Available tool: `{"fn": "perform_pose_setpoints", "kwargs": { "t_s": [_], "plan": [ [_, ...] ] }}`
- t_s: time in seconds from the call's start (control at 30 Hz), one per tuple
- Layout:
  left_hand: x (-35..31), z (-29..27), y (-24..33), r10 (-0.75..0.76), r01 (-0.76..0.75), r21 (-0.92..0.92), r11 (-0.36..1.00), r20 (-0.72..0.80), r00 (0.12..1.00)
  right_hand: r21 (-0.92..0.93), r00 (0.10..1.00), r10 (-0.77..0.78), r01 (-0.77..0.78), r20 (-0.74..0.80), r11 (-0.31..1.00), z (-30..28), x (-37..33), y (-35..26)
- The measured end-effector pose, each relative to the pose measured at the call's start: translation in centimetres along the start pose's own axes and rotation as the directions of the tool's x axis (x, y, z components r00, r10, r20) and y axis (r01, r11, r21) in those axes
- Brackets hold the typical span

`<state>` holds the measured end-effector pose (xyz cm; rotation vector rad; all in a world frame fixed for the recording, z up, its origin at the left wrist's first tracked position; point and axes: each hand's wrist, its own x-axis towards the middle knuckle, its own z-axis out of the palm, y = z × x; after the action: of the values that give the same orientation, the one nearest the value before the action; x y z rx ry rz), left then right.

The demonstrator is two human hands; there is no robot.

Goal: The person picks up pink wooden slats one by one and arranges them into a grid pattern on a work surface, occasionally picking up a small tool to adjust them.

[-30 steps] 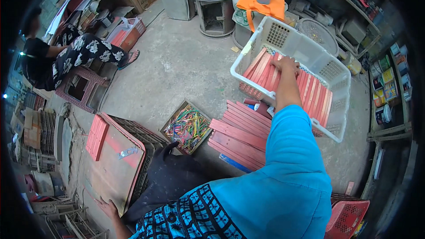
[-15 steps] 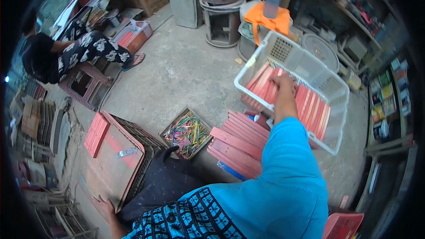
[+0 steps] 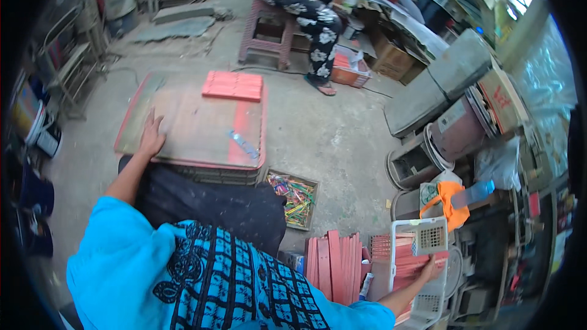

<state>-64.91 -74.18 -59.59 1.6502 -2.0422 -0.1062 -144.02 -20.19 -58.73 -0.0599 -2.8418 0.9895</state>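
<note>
My left hand (image 3: pixel 153 135) rests on the near left part of a worn, flat board (image 3: pixel 177 125) with a pink-red rim, its thumb and fingers spread. A block of red strips (image 3: pixel 232 85) lies side by side at the board's far right, and a small clear plastic piece (image 3: pixel 244 145) lies nearer. At the lower right, my right hand (image 3: pixel 433 268) reaches into a white plastic crate (image 3: pixel 400 226). Its fingers are closed around red wooden strips (image 3: pixel 441 259), partly hidden by the hand. More red strips (image 3: pixel 403 260) fill the crate.
Beside the crate lies a stack of long red slats (image 3: pixel 333 266). A shallow tray (image 3: pixel 310 208) holds many thin coloured pieces. Another person (image 3: pixel 312 18) sits on a stool (image 3: pixel 264 33) at the far side. A blue bottle (image 3: pixel 474 194) and orange cloth (image 3: pixel 449 201) stand beyond the crate.
My view has swung left, so the board now lies ahead and the crate at the lower right. My right hand stays in the crate; my left has stayed at the board.
</note>
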Motion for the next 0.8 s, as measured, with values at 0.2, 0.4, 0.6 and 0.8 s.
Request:
{"fn": "perform_pose_setpoints", "kwargs": {
  "t_s": [0.2, 0.4, 0.6, 0.8],
  "plan": [
    [-0.8, 0.2, 3.6, -0.008, 0.021, -0.215, 0.976, 0.060, 0.998, 0.242, 0.816, -0.158, 0.341, -0.556, 0.909, -8.7, -5.5, -5.2],
    [0.0, 0.5, 12.2, 0.122, 0.298, -0.720, 0.626, 0.468, 0.875, 0.920, 0.835, -0.448, 0.387, -0.321, 0.062, -15.0, -14.0, -17.7],
    [-3.9, -3.3, 28.1, 0.899, 0.893, -0.451, -0.020, 0.382, 0.213, 0.821, 0.667, -0.738, -0.367, -0.096, -0.438, -9.3, -28.4, -32.2],
    [-6.3, -6.4, 29.0, 0.944, 0.958, -0.050, -0.284, 0.158, 0.288, 0.399, 0.259, -0.963, -0.893, 0.070, -0.211, 0.5, -43.9, -40.7]
  ]
}}
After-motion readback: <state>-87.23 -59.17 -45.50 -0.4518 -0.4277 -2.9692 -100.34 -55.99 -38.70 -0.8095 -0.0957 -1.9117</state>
